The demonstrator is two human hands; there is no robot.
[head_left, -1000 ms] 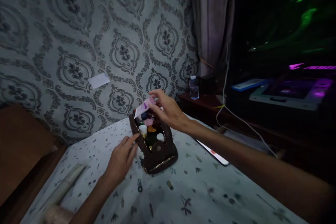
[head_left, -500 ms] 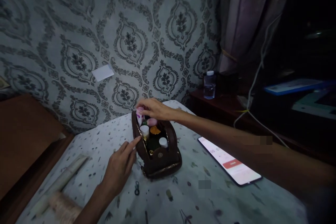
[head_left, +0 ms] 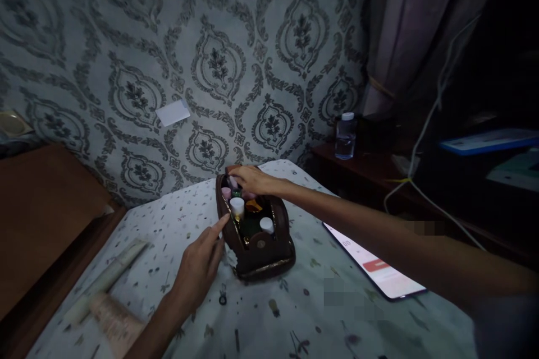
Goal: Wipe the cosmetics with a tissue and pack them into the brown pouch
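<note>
An unzipped dark brown toiletry pouch lies on the patterned sheet, its mouth facing up. Inside I see a white-capped bottle, a round white cap, an orange item and a small pink cap. My right hand reaches into the far end, fingers curled around a pale pink-and-white container, mostly hidden. My left hand rests at the pouch's left side, index finger stretched out against its zipped edge, holding nothing.
A lit phone lies right of the pouch, under my right forearm. On the left are a long pale tube and a beige patterned roll-like thing. A water bottle stands on a dark red surface near a white cable.
My right hand has lowered the pink-and-white container deeper into the pouch's far end. The left hand keeps its place by the edge. The view has shifted slightly.
</note>
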